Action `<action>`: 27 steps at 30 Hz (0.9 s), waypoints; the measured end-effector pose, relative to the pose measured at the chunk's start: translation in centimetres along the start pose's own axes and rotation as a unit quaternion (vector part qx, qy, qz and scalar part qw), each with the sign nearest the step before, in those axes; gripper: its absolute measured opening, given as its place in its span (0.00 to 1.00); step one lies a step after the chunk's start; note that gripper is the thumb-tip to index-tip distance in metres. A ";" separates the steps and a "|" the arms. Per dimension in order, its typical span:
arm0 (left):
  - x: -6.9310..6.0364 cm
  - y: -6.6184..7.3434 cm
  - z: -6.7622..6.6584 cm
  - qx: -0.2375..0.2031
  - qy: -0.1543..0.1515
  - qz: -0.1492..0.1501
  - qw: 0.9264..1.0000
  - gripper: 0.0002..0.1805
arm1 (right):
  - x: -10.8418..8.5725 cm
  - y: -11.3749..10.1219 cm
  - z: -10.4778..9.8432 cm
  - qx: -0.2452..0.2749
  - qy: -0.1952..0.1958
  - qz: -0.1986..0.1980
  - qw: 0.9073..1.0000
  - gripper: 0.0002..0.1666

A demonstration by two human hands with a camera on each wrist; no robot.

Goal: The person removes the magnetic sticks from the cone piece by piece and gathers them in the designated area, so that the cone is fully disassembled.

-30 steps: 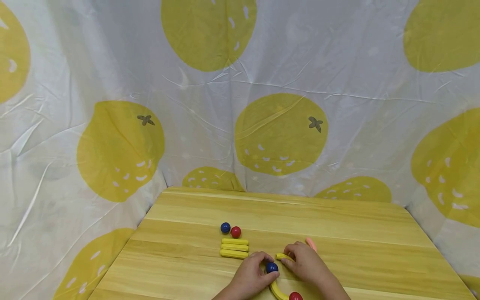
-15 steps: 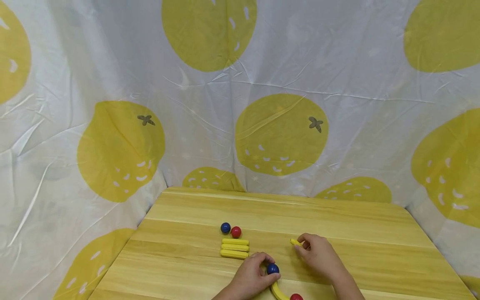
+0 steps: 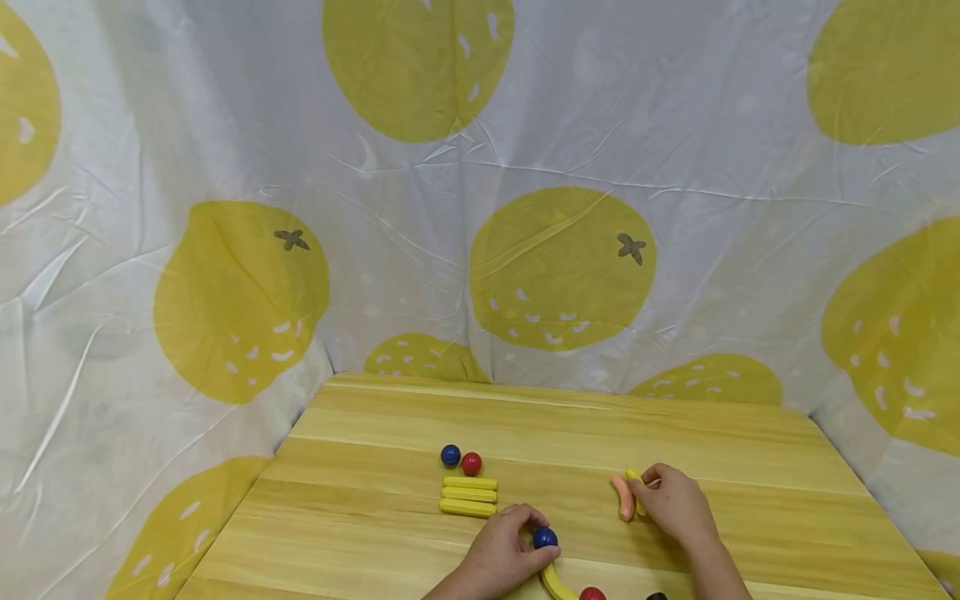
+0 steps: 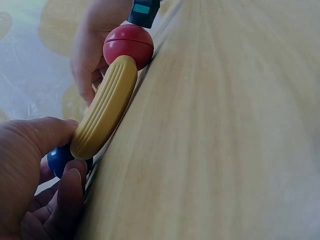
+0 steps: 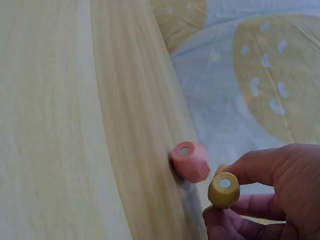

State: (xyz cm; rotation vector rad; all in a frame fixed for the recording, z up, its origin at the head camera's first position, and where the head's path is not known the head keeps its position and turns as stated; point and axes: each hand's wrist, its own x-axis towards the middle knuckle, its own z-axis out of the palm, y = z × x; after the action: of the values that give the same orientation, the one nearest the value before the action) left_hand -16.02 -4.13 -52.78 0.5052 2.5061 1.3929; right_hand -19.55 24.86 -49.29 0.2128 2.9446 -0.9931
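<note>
My left hand (image 3: 504,552) grips a blue ball (image 3: 545,538), its thumb and fingertips at the ball's joint with a curved yellow rod (image 4: 107,107). A red ball (image 4: 128,46) sits on that rod's other end. Farther right, my right hand (image 3: 678,502) pinches a second curved yellow rod (image 5: 224,192) between thumb and fingers. A silvery disc shows in its end. Just left of it a curved pink rod (image 3: 622,497) lies on the table, with a similar disc in its end in the right wrist view.
Three straight yellow rods (image 3: 469,495) lie side by side left of centre. Behind them are another blue ball (image 3: 450,455) and red ball (image 3: 471,463). A dark object (image 3: 657,596) shows at the bottom edge. A lemon-print cloth (image 3: 405,250) hangs behind the wooden table (image 3: 360,433).
My right hand has carried its curved yellow rod away from the blue ball, to the right, and turned it alongside the pink rod. My left hand has stayed almost still.
</note>
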 end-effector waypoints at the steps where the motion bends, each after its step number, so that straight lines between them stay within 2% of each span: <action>1: 0.0 0.0 0.0 0.000 0.000 0.000 1.000 0.18 | 0.1 0.1 0.0 -0.001 -0.002 0.002 1.000 0.21; 7: 0.0 0.0 0.0 -0.003 0.001 0.004 1.000 0.19 | 0.3 0.6 0.5 -0.007 -0.009 0.007 1.000 0.21; 14: 0.0 0.0 0.0 -0.002 0.002 -0.004 1.000 0.19 | 0.4 0.9 0.8 -0.004 -0.013 0.014 1.000 0.21; 18: 0.0 -0.1 -0.1 -0.002 0.003 0.006 1.000 0.21 | 0.4 0.9 0.7 -0.004 -0.019 0.013 1.000 0.20; 24: 0.0 -0.4 -0.9 -0.018 -0.033 0.027 0.999 0.21 | 0.3 0.7 0.5 -0.001 -0.024 0.008 1.000 0.19; 27: 0.1 -0.5 -1.3 -0.039 -0.059 0.031 0.997 0.19 | 0.2 0.5 0.3 0.002 -0.001 0.003 1.000 0.19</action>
State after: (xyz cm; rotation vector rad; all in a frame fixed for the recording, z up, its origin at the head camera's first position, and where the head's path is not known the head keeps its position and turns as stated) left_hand -16.71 -5.33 -52.59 0.6348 2.3522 1.4333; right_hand -19.71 25.08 -49.80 0.2194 2.9383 -0.9972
